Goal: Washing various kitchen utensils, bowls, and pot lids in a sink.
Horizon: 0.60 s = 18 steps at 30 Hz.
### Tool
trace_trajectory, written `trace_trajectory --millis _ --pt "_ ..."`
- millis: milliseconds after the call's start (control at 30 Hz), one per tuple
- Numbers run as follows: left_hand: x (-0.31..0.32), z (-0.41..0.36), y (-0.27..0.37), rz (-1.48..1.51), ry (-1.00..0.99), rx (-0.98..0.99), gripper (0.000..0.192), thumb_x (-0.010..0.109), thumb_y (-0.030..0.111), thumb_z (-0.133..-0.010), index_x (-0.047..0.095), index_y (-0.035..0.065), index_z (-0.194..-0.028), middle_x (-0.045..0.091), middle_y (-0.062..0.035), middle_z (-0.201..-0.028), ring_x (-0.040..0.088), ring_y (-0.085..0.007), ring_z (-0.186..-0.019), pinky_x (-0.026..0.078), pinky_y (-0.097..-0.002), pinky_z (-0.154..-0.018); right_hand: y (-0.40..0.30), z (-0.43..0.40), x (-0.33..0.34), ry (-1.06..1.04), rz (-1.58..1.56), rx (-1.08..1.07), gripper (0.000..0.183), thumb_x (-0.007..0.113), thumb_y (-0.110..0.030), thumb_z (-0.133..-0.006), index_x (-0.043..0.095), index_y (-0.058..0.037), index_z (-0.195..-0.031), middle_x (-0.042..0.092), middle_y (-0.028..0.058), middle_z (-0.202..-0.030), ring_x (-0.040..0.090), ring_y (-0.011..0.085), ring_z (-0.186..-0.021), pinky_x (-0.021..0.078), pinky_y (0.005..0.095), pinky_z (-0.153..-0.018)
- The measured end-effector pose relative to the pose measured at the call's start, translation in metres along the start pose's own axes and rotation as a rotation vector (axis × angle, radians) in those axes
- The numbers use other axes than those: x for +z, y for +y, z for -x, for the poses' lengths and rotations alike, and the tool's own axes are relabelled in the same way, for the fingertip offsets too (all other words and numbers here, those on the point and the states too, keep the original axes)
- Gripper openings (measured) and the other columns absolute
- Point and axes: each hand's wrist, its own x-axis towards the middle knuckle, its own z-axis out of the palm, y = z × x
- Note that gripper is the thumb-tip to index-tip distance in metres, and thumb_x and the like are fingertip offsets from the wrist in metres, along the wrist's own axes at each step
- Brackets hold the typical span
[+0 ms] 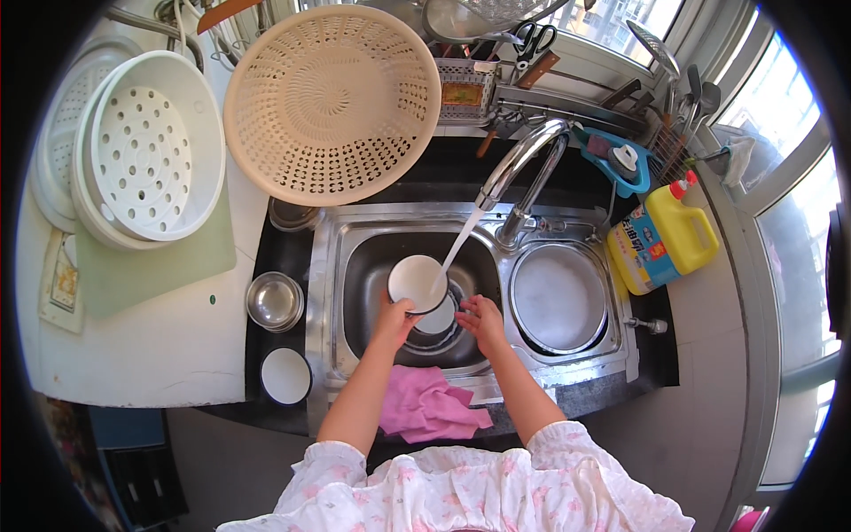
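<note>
My left hand grips the near rim of a white bowl with a dark edge, tilted over the left sink basin. Water from the chrome faucet runs into this bowl. To its right, my right hand is held with fingers apart and nothing in them. Below the hands, another white bowl sits in the basin, partly hidden by the held one. A round metal pot with cloudy, sudsy water fills the right basin.
Stacked metal bowls and a white bowl stand left of the sink. A pink cloth drapes the front edge. Behind are a beige plastic colander and white perforated baskets. A yellow detergent jug and blue caddy stand right.
</note>
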Motion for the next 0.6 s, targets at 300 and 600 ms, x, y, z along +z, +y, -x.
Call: trace_trajectory --millis 300,600 --pt "-0.001 -0.006 -0.022 0.098 -0.007 -0.228 0.056 0.046 -0.003 -0.069 0.038 0.0092 -0.123 0.049 -0.0142 -0.111 0.051 -0.0326 -0.1 0.047 -0.0489 -0.079 0.013 0.0 -0.017 -0.052 0.153 0.029 0.023 0.043 -0.018 -0.087 0.048 -0.0031 -0.104 0.058 0.0112 -0.09 0.061 0.0213 -0.075 0.0487 0.0305 -0.067" --pt "0.049 -0.002 0.006 -1.602 0.127 0.654 0.074 0.069 0.027 -0.057 0.04 0.0122 -0.123 0.053 -0.0141 -0.096 0.055 -0.0307 -0.088 0.043 -0.0413 -0.076 0.06 -0.016 -0.007 -0.136 1.312 -0.617 0.021 0.056 -0.013 -0.074 0.056 -0.0046 -0.093 0.059 0.0142 -0.091 0.058 0.0297 -0.081 0.0469 0.0345 -0.073"
